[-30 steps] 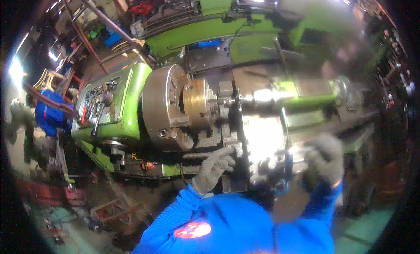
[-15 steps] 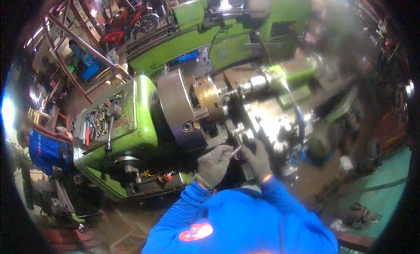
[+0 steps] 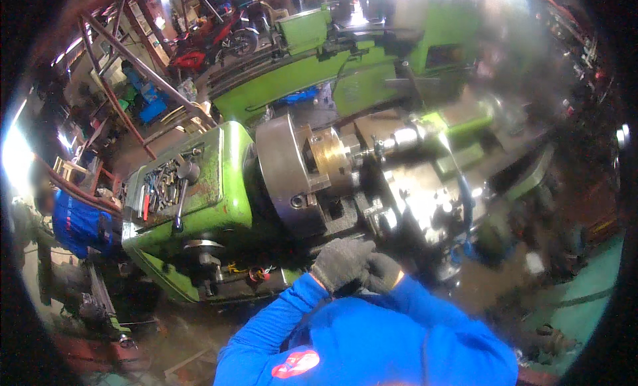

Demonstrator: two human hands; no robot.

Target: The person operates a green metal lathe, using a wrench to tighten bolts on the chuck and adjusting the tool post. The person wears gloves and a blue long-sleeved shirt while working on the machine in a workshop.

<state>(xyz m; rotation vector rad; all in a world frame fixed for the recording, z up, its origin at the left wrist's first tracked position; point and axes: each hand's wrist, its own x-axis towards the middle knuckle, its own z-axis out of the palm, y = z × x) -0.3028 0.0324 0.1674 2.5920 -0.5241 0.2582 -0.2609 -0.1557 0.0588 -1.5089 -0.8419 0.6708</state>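
Note:
A green metal lathe (image 3: 212, 187) fills the middle of the view, with a large grey chuck (image 3: 286, 173) gripping a brass round part (image 3: 330, 161). To the right of the chuck the shiny carriage and tool post (image 3: 425, 203) catch the light. My left hand (image 3: 340, 263), in a grey glove, and my right hand (image 3: 382, 272), in a dark glove, are pressed together close to my chest, just below the carriage. Their fingers are curled. I cannot tell whether anything is inside them. Blue sleeves (image 3: 372, 333) cover both arms.
Several loose tools lie on top of the lathe's headstock (image 3: 166, 187). A second green machine (image 3: 345, 60) stands behind. Red-brown steel bars (image 3: 126, 67) lean at the left, with a blue drum (image 3: 76, 223) below them. A red motorbike (image 3: 212, 40) is parked at the back.
My right hand left the carriage at the right and came in to meet my left hand. Both hands dropped toward my chest. The view swung so the lathe sits further right.

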